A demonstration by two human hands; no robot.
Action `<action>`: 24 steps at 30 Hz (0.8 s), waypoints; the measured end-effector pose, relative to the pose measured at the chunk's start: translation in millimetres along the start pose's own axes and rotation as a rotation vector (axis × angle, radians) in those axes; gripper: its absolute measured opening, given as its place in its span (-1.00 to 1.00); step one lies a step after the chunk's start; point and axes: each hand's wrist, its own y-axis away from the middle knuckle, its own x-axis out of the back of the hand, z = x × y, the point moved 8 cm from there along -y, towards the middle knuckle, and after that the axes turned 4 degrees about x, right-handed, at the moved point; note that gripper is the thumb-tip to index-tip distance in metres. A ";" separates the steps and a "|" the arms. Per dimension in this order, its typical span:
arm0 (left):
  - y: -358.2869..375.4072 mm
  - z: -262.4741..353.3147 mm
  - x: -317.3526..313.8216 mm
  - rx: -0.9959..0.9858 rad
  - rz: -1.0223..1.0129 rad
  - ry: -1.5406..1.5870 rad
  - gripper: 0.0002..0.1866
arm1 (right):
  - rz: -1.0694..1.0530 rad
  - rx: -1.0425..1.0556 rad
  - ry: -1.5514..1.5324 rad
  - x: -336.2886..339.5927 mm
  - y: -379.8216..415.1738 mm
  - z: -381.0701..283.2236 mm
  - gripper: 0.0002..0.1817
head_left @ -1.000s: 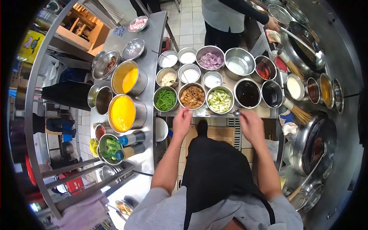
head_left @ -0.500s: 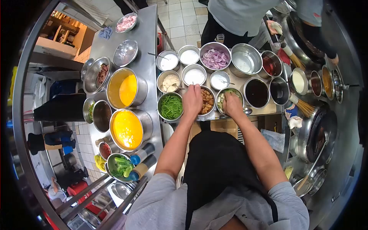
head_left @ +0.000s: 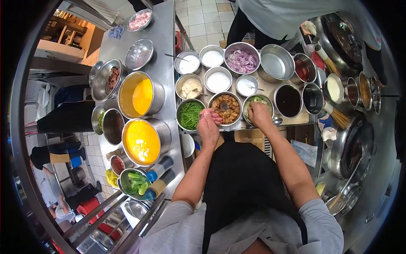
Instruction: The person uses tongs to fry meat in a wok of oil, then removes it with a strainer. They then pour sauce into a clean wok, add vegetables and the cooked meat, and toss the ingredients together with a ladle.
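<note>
My left hand hovers over the near rim of a steel bowl of brown fried pieces, fingers bunched together as if pinching some of them; what lies inside the fingers is mostly hidden. My right hand is down in the neighbouring bowl of pale green chopped vegetable, fingers closed among the pieces. A bowl of green beans stands just left of my left hand. All three bowls sit in the front row of a steel counter.
Behind are bowls of white powders, red onion slices and dark sauce. Two pots of yellow liquid stand at left, woks at right. Another person stands across the counter. A spoon lies by my right hand.
My left hand has drawn back out of the brown-piece bowl toward me with its fingers curled. My right hand stays in the pale green bowl. The view shifted slightly.
</note>
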 end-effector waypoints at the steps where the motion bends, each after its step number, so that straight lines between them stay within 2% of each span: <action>1: -0.4 -5.1 1.5 0.011 0.011 0.072 -0.60 | -0.002 -0.002 -0.006 1.4 0.8 0.0 -0.86; 5: 4.5 2.3 -3.5 -0.032 -0.025 0.099 -0.60 | 0.041 0.011 -0.028 8.0 5.3 4.7 -0.85; 6: 5.5 5.9 -6.6 -0.072 -0.050 0.009 -0.60 | 0.042 0.012 -0.026 10.1 5.7 5.0 -0.85; 8: 7.7 9.7 -11.8 -0.111 -0.075 -0.081 -0.60 | 0.053 -0.099 -0.030 15.2 11.6 13.4 -0.85; 11: 8.1 7.8 -17.0 -0.091 -0.093 -0.081 -0.62 | 0.067 -0.105 -0.066 22.6 16.6 12.5 -0.82; 14: 8.3 -3.0 -18.7 -0.030 -0.097 0.069 -0.61 | 0.150 -0.071 -0.125 30.5 23.1 11.1 -0.79; 16: 5.2 -15.8 -12.7 0.087 -0.075 0.244 -0.61 | 0.153 -0.107 -0.159 32.6 27.1 12.2 -0.77; 20: 3.6 -27.2 -8.7 0.127 -0.057 0.354 -0.60 | 0.104 -0.237 -0.238 38.0 30.5 11.6 -0.74; 24: 6.8 -20.8 -2.8 0.083 -0.043 0.362 -0.61 | 0.092 -0.329 -0.332 43.7 36.2 11.1 -0.74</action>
